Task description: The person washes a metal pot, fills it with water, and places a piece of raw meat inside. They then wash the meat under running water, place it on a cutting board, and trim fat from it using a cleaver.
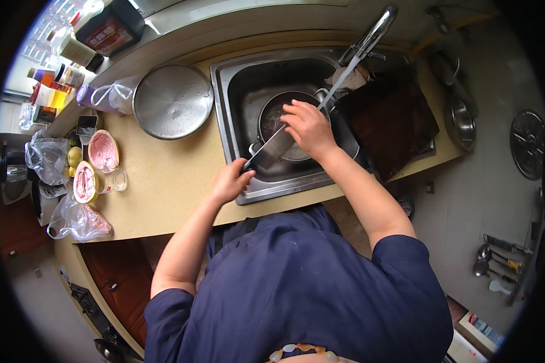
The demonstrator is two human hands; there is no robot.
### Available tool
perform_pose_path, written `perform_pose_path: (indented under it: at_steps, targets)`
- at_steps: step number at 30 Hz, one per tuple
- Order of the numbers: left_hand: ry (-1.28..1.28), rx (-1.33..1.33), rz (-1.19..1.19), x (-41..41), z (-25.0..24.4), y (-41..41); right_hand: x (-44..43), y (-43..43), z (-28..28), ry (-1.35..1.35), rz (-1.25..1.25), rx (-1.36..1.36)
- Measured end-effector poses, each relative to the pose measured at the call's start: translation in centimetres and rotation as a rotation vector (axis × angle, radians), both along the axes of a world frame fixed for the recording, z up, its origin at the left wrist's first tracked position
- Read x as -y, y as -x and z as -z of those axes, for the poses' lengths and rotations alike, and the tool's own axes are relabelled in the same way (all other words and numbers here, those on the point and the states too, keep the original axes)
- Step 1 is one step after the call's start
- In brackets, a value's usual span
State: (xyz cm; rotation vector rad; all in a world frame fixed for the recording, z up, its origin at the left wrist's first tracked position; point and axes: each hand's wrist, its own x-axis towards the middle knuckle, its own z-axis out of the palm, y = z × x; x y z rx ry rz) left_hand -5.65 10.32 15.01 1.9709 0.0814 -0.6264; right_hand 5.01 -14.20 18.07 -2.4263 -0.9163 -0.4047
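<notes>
My left hand (pixel 230 182) is closed around the dark handle of a cleaver (pixel 269 147). Its broad steel blade slants up and to the right over a metal pot (pixel 265 109). My right hand (pixel 312 129) is at the far end of the blade, fingers spread, hiding part of it and of the pot; whether it presses the steel cannot be told. The pot stands in a stainless steel sink (pixel 245 86) and has water inside. From the chrome faucet (pixel 376 29) a stream of water (pixel 345 75) runs down behind my right hand.
A round metal lid or tray (pixel 172 100) lies left of the sink. Further left are pomelo rind halves (pixel 103 149), a glass jar (pixel 119 179) and plastic bags (pixel 50 156). A dark board or sheet (pixel 390 122) covers the sink's right side. Bottles (pixel 75 47) line the windowsill.
</notes>
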Motion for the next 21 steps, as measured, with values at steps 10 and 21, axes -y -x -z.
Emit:
perform_pose_path:
  at_steps: [10,21]
  targets:
    - [0.712,-0.428,-0.493,15.0,1.3,-5.3,5.0,-2.6,4.3,0.021,-0.221,-0.262]
    - [0.607,-0.335,-0.503,13.6,0.8,-5.1,9.3,-12.8,4.7,0.262,0.164,-0.140]
